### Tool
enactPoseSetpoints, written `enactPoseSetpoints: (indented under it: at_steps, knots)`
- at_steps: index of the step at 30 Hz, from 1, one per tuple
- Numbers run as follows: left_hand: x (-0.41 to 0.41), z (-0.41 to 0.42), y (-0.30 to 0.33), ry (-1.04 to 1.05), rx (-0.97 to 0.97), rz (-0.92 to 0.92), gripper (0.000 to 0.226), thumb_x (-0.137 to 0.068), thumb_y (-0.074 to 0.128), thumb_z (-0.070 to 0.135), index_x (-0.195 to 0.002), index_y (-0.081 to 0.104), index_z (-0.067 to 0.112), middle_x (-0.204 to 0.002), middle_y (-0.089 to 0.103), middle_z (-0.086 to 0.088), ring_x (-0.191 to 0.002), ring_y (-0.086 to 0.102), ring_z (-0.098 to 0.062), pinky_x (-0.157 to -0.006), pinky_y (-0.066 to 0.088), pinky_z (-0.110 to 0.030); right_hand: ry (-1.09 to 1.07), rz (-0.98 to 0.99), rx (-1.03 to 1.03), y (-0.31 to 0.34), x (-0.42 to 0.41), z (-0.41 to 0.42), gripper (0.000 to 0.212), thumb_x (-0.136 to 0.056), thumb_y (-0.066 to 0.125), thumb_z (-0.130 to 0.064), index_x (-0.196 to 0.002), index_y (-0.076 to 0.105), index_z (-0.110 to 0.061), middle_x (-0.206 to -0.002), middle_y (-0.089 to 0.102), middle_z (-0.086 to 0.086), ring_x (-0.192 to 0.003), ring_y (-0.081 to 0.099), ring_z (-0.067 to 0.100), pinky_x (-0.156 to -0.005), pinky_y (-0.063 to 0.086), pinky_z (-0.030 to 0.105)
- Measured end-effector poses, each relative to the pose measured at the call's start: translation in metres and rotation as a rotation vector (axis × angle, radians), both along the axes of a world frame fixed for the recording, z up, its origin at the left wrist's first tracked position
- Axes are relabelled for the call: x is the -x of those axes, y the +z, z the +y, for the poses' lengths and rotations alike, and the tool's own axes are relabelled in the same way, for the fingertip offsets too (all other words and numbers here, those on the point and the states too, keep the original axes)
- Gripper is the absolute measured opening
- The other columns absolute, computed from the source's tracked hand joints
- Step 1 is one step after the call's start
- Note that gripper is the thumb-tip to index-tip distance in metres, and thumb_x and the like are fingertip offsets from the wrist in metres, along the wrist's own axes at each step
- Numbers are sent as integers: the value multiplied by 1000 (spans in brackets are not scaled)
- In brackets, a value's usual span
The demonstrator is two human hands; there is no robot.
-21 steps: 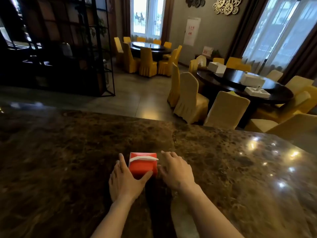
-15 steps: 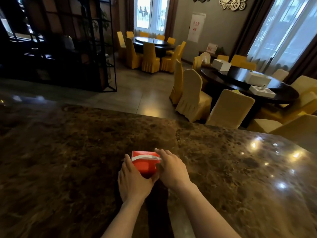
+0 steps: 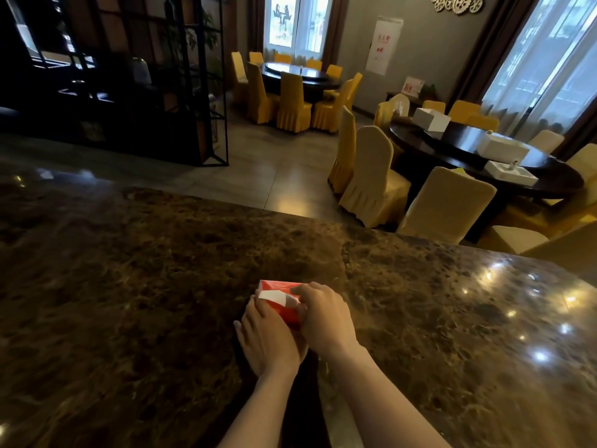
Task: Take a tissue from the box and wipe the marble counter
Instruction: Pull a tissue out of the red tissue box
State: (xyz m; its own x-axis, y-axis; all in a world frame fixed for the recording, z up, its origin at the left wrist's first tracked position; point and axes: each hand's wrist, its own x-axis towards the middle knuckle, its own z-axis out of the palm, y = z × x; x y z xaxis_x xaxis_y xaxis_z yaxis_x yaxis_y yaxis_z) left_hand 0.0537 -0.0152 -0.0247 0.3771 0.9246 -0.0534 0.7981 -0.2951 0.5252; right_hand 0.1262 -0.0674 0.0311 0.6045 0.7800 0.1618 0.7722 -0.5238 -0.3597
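A small red tissue box [image 3: 280, 303] rests on the dark brown marble counter [image 3: 129, 286], near its middle. White tissue [image 3: 271, 295] shows at the box's top. My left hand [image 3: 268, 337] holds the box's near left side, fingers against it. My right hand [image 3: 323, 318] lies over the box's right side, fingertips at the white tissue on top. Whether the fingers pinch the tissue I cannot tell. Both hands hide the box's near half.
Beyond the counter's far edge lies a tiled floor with round dark dining tables [image 3: 484, 156] and yellow-covered chairs [image 3: 371, 176]. White boxes [image 3: 502, 148] sit on the right table. A black metal shelf [image 3: 145, 79] stands at the far left. Light glints on the counter's right side.
Both hands have closed in on the red box. My right hand moved from beside the box onto its top, over the tissue. The view shifted slightly.
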Motion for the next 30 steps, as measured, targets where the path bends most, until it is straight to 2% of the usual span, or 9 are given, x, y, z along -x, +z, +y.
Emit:
enactPoseSetpoints:
  at_steps: [3,7,13,17,21,23,27,30]
  knots:
    - [7,2,-3,-42,8,-29,114,-79,85,49,-159,13,12,-169,24,-9,-156,25,-27,-130,17,-46,5,-15,27,-4,2,1,30,-90,76,-22,-119,71,-27,-120,68,-4,-108,64,17,-92,58,35]
    - [21,8,-2,-104,8,-87,120,-78,82,57,-162,5,21,-169,23,-6,-155,24,-27,-130,14,-46,-82,29,-85,-3,2,-1,20,-88,76,-21,-106,72,-28,-109,64,-7,-95,63,14,-78,57,28]
    - [31,11,3,-163,-6,-51,129,-71,62,89,-162,2,21,-170,20,-7,-156,24,-29,-128,15,-48,-202,81,-279,10,-2,-8,22,-90,74,-11,-106,70,-27,-105,60,-10,-88,59,8,-73,57,24]
    - [35,10,0,-167,12,-26,133,-68,56,94,-162,-3,21,-172,17,-7,-157,21,-29,-128,14,-49,-247,84,-413,28,-8,-12,22,-92,69,-7,-105,68,-24,-101,58,-10,-85,57,8,-71,56,27]
    - [33,8,-3,-164,-11,12,134,-67,50,98,-161,-6,21,-172,16,-8,-157,20,-29,-128,15,-48,-279,78,-496,42,-12,-22,19,-92,71,-10,-104,66,-24,-103,55,-10,-80,51,0,-66,43,13]
    - [34,9,-3,-170,-9,37,136,-66,47,99,-162,-6,19,-172,15,-10,-157,20,-30,-129,15,-49,-338,65,-579,49,-17,-29,19,-92,68,-9,-104,64,-23,-104,54,-8,-81,48,-5,-66,36,10]
    - [37,1,3,-205,-186,45,136,-67,42,100,-161,-12,18,-173,5,-16,-159,8,-34,-130,8,-51,-443,55,-655,63,-26,-43,15,-95,65,-9,-107,65,-18,-110,59,-2,-86,51,4,-71,38,9]
    - [40,-21,6,-398,-372,-26,124,-74,43,93,-163,-6,22,-174,4,-14,-160,2,-33,-130,7,-51,-438,19,-639,65,-24,-60,12,-96,65,-10,-104,64,-18,-107,59,-3,-89,52,5,-72,40,11]
